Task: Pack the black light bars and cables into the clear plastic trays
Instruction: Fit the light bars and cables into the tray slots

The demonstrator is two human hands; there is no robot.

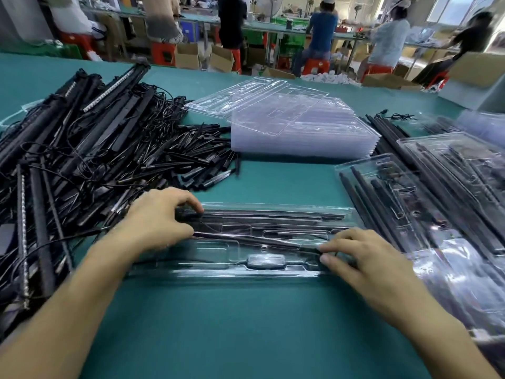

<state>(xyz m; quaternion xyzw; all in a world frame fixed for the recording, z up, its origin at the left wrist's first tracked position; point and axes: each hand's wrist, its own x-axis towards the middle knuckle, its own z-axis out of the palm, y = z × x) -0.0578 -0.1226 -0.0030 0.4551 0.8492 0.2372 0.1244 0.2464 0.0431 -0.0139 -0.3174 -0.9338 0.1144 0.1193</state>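
Observation:
A clear plastic tray (218, 272) lies flat on the green table in front of me. Black light bars (273, 216) lie in its far slots. Another black light bar (246, 237) runs slanted across the tray's middle. My left hand (158, 217) grips that bar's left end, with the forefinger curled over the far bars. My right hand (363, 258) pinches the slanted bar's right end between thumb and fingers. A thin black cable (169, 260) trails along the tray's near left side.
A big heap of loose black light bars and cables (82, 149) fills the left of the table. A stack of empty clear trays (295, 127) stands at the back centre. Filled trays (437, 192) pile up on the right. Several people work at benches beyond.

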